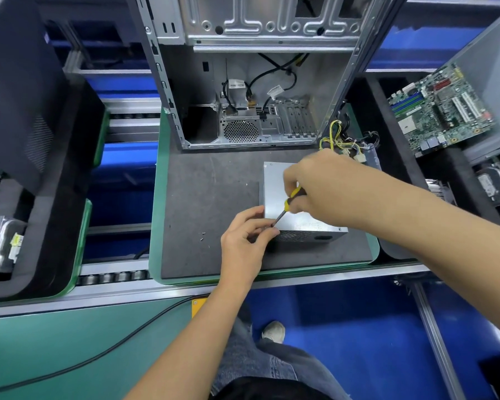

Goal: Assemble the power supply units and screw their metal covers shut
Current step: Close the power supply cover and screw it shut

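While driving: keep screwdriver [289,204] square to the PSU [286,203] corner, pressing lightly.
Right hand [326,189]: fingers wrapped round yellow handle.
Left hand [243,241]: fingers pinched at tip, probably steadying a screw, hidden.
PSU: on dark mat [208,203], near front edge.
Spares: loose screws [202,236] beside left hand.
Room: open case [243,82] behind; motherboard [442,108] far right.

1. A green-edged pallet [156,226] sits on the conveyor rails [119,275], topped by a dark foam mat [208,203].
2. On the mat stand an open computer case [243,82] and, nearer, a power supply unit [298,223].
3. Two loose screws [202,236] lie left of the unit.
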The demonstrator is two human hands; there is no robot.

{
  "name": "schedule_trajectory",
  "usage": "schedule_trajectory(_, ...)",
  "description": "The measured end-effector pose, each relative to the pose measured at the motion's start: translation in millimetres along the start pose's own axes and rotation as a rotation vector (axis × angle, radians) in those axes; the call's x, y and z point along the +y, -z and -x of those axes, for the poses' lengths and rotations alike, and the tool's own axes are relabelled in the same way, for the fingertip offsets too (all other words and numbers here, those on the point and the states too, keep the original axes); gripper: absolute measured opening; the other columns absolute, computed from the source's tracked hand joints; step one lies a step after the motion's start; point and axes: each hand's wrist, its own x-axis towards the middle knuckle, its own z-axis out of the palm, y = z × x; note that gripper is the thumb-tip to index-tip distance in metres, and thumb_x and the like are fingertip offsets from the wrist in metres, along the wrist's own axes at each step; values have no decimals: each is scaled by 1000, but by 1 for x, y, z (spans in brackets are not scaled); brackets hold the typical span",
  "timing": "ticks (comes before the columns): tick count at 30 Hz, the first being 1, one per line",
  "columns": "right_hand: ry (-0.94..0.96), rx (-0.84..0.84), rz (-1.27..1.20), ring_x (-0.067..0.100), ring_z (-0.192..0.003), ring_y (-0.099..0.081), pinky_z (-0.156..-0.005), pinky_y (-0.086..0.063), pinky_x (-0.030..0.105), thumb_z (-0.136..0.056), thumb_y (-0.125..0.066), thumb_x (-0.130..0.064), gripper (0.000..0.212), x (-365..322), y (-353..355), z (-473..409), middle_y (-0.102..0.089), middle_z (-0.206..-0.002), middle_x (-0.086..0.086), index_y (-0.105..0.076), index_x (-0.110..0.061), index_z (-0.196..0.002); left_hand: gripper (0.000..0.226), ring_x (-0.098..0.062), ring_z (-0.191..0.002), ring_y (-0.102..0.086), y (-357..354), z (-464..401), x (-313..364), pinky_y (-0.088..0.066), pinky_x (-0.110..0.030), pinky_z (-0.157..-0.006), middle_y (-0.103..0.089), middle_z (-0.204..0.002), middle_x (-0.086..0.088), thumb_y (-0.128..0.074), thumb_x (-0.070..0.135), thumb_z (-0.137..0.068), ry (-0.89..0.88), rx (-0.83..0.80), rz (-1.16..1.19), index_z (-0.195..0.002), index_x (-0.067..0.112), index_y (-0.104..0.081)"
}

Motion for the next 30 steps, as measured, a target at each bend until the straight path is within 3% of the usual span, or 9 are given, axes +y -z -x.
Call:
schedule_trajectory(5, -16, -50, -22, 30, -89, -52, -77, -48, 40, -90, -54, -61, 34, 4, 2, 7, -47, -84, 0, -49, -28, -86, 17, 1, -97, -65, -1, 0, -2, -53, -19, -83, -66, -118, 6, -78, 1, -81, -14, 5, 6, -94, 13, -79)
schedule_trajectory(10, 161, 63, -64, 28, -98, -57, -81, -47, 39, -96, -59, -29, 9, -1, -4, 5, -43, -102, -2, -55, -24, -102, 18, -16, -97, -69, 0, 0, -4, -56, -29, -86, -66, -120, 4, -78, 3, -81, 14, -1, 30, -95, 14, -78)
schedule_trajectory(13, 91, -6, -54, 27, -95, -57, -82, -50, 41, -89, -54, -56, 35, -2, 0, 9, -41, -99, -2, -55, -28, -111, 17, -14, -99, -68, 1, 0, -3, -55, -26, -85, -66, -120, 7, -78, 4, -82, 16, -13, 24, -95, 15, -78)
schedule_trajectory(16, 73, 23, 306, 32, -92, -53, -72, -45, 37, -105, -39, -35, 20, -3, -1, 8, -47, -100, 0, -46, -34, -123, 16, -11, -101, -66, 1, 0, -3, -55, -25, -86, -66, -120, 7, -78, 4, -82, 13, -13, 19, -95, 13, -79)
schedule_trajectory(20, 196, 15, -51, 22, -92, -53, -85, -48, 42, -97, -53, -31, 17, -4, 1, 11, -44, -105, -5, -52, -23, -112, 17, -13, -99, -66, 3, 0, -4, -56, -27, -86, -66, -120, 4, -79, 5, -81, -9, -23, 15, -95, 14, -79)
schedule_trajectory(23, 120, -50, 131, 26, -88, -53, -83, -50, 44, -92, -44, -61, 47, -6, 1, 12, -46, -108, -2, -48, -21, -116, 22, -18, -97, -68, 4, -1, -5, -56, -29, -86, -67, -119, 3, -80, 3, -80, -16, -29, 28, -96, 18, -79)
schedule_trajectory(25, 114, -7, 321, 32, -92, -57, -82, -52, 44, -101, -41, -50, 31, -4, -2, 9, -51, -109, 2, -46, -24, -116, 22, -18, -102, -67, 4, 0, -7, -56, -30, -89, -67, -119, 1, -79, 2, -81, -31, -29, 26, -98, 15, -78)
schedule_trajectory(28, 196, 5, 100, 28, -94, -58, -82, -47, 41, -101, -47, -35, 20, -4, 1, 12, -45, -111, -1, -46, -22, -117, 20, -16, -107, -66, 4, 0, -7, -56, -29, -89, -67, -120, 0, -78, 1, -82, -52, -28, 8, -99, 11, -78)
schedule_trajectory(30, 158, -19, 71, 27, -94, -56, -81, -45, 40, -97, -45, -51, 36, -4, 3, 14, -46, -110, -1, -46, -20, -115, 19, -18, -106, -66, 3, 0, -6, -56, -31, -88, -67, -120, 0, -77, 1, -82, -51, -28, 1, -99, 10, -78)
